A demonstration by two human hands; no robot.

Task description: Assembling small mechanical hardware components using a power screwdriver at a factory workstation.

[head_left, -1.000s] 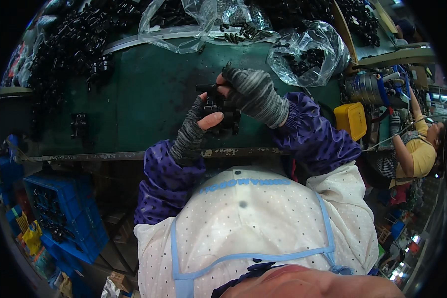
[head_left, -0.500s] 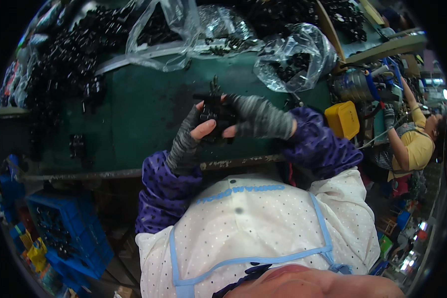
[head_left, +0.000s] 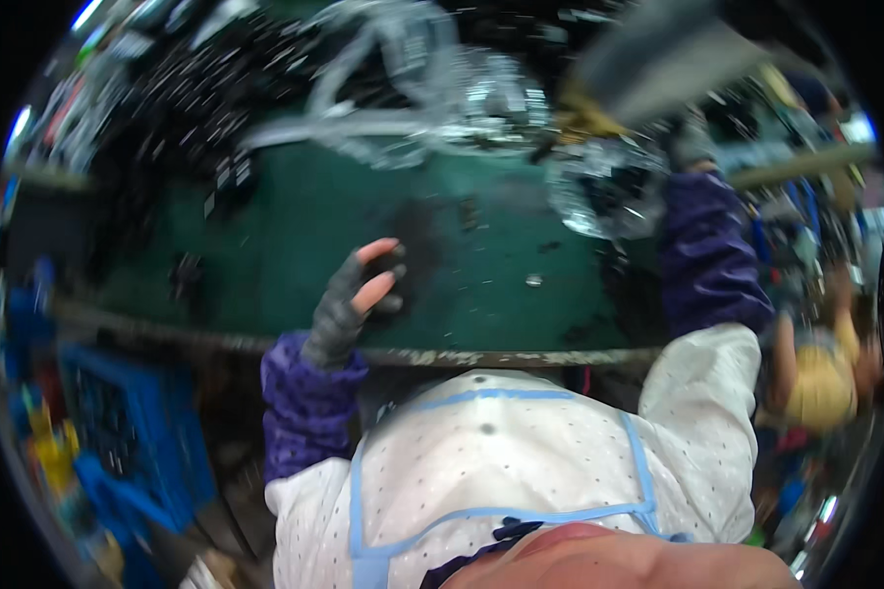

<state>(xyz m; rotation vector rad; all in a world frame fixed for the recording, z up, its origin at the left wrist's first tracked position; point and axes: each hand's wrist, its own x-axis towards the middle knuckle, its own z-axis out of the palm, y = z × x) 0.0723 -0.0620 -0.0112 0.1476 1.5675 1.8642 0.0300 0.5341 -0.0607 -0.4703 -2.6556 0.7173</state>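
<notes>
My left hand (head_left: 344, 304), in a grey fingerless glove, is over the near part of the green table (head_left: 295, 216). Its thumb and forefinger are curled about a small black part (head_left: 390, 272), which is blurred and partly covered by them. My right hand (head_left: 693, 145) is stretched far to the right, past the clear plastic bag (head_left: 609, 191) of black parts. Beside it is a large, smeared grey and yellowish object (head_left: 648, 69). The right fingers are hidden or blurred, so a hold on that object cannot be made out.
Heaps of black parts (head_left: 167, 128) cover the far left. A clear bag (head_left: 388, 79) lies behind the table's middle. Another black part (head_left: 185, 277) sits at left. A small shiny piece (head_left: 533, 281) lies near the front. Blue crates (head_left: 147, 432) stand below left; a person (head_left: 817, 378) is at right.
My hands have parted. The right has swung far right and away from the black part; the left stays near the table's front. A blurred grey and yellowish object now shows at upper right.
</notes>
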